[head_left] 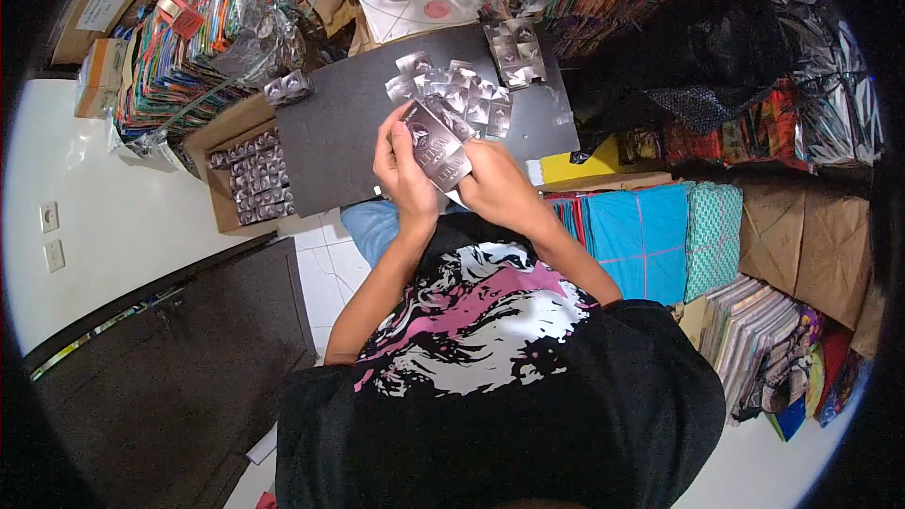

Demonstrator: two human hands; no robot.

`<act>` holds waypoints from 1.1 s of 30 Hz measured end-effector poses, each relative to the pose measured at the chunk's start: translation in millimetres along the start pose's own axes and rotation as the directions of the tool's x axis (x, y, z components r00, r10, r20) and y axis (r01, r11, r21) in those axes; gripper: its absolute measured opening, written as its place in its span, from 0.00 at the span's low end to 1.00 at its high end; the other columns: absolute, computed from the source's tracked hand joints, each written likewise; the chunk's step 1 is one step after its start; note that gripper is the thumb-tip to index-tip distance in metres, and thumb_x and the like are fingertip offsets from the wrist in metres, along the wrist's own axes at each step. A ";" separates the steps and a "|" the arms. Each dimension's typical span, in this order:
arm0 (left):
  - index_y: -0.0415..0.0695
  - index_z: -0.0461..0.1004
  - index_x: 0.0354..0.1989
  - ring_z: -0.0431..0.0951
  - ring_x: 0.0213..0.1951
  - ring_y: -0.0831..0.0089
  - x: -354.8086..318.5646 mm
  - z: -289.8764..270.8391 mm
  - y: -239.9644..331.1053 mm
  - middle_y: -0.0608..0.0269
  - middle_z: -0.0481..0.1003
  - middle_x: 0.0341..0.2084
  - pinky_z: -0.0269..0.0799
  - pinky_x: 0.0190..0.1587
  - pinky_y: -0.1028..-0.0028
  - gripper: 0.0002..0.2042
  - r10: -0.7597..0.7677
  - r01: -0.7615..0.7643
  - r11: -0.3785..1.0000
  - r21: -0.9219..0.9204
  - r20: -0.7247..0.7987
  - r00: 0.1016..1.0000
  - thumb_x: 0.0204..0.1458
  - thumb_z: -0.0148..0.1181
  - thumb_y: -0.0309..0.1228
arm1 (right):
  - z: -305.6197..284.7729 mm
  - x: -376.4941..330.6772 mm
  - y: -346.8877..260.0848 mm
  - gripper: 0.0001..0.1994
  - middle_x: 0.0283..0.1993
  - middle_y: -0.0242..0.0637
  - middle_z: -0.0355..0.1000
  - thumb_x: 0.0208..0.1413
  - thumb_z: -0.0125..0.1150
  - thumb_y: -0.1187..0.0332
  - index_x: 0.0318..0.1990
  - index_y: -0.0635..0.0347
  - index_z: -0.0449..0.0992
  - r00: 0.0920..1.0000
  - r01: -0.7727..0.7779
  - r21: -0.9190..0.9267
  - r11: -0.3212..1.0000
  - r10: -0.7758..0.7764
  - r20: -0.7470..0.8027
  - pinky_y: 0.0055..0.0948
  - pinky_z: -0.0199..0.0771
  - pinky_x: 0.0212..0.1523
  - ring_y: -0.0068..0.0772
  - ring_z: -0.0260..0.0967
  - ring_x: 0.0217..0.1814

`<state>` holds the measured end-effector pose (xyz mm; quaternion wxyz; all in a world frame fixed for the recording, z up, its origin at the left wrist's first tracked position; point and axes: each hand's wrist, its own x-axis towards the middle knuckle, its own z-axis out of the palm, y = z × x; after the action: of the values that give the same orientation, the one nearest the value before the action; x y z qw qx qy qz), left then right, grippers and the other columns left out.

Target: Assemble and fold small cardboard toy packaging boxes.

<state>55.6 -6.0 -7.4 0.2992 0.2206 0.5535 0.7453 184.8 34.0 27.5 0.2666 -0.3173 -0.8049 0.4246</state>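
Observation:
A flat, dark purple-grey printed card (436,147) with a pale round emblem is held up in front of me, over the near edge of the black table (330,146). My left hand (405,170) grips its left side, thumb lying on the face. Closed at the lower right edge of the same card is my right hand (495,184), its fingertips partly hidden behind it. Just beyond the card, a loose pile of small dark printed pieces (479,102) lies on the table. More of the same kind form a block (516,52) at the far right corner.
Left of the table, an open cardboard box (219,190) holds rows of small dark packs (259,179). Tall stacks of colourful packets (179,66) stand at the back left. Blue wrapped bundles (638,243) and brown paper parcels (801,245) are on the right.

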 end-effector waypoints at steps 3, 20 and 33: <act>0.35 0.78 0.54 0.76 0.45 0.78 -5.2 0.7 1.1 0.61 0.80 0.45 0.73 0.51 0.76 0.18 -0.021 0.020 0.999 -0.030 -0.007 1.000 0.75 0.48 0.38 | -0.2 2.3 4.3 0.06 0.36 0.65 0.73 0.50 0.51 0.79 0.34 0.73 0.70 0.999 0.038 0.054 0.998 -0.037 -0.018 0.61 0.70 0.47 0.73 0.71 0.46; 0.37 0.78 0.57 0.76 0.50 0.76 -4.1 8.6 11.2 0.60 0.80 0.52 0.70 0.56 0.74 0.17 0.079 -0.097 0.986 0.136 0.133 0.988 0.74 0.50 0.37 | -7.4 -3.6 22.5 0.09 0.39 0.64 0.73 0.52 0.55 0.76 0.40 0.70 0.72 0.990 0.021 0.280 0.960 -0.059 0.127 0.61 0.68 0.47 0.73 0.69 0.45; 0.41 0.71 0.54 0.77 0.48 0.76 17.8 -10.8 16.9 0.60 0.79 0.47 0.76 0.50 0.73 0.13 -0.092 -0.041 0.952 0.303 0.410 0.907 0.69 0.62 0.34 | -26.0 3.0 30.5 0.10 0.38 0.62 0.77 0.53 0.54 0.76 0.41 0.70 0.77 0.992 -0.071 0.222 0.972 0.046 0.115 0.53 0.74 0.45 0.69 0.75 0.45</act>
<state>32.2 -4.7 5.7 0.3832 0.4118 0.5873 0.5820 209.6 62.9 14.8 0.2437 -0.2848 -0.7552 0.5377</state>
